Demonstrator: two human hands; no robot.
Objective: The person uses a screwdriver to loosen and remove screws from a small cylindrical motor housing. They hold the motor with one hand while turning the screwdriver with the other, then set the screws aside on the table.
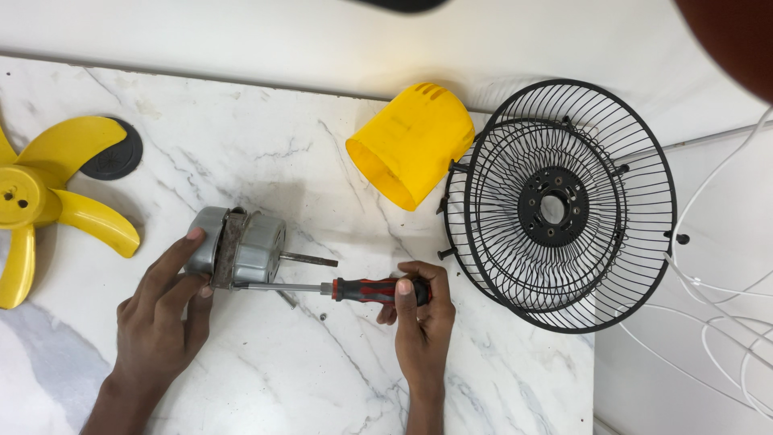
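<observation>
A grey metal fan motor (245, 246) lies on its side on the white marble table (266, 145), its shaft pointing right. My left hand (165, 310) grips the motor's left end from below. My right hand (420, 318) holds a screwdriver (358, 289) by its red and black handle. The steel blade runs left and its tip meets the motor's rusty middle band.
A yellow plastic motor cover (412, 143) lies behind the motor. Two black wire fan guards (564, 205) lie stacked at the right table edge. Yellow fan blades (44, 201) and a black round cap (117, 153) sit at far left. White cables (717, 306) trail at the right.
</observation>
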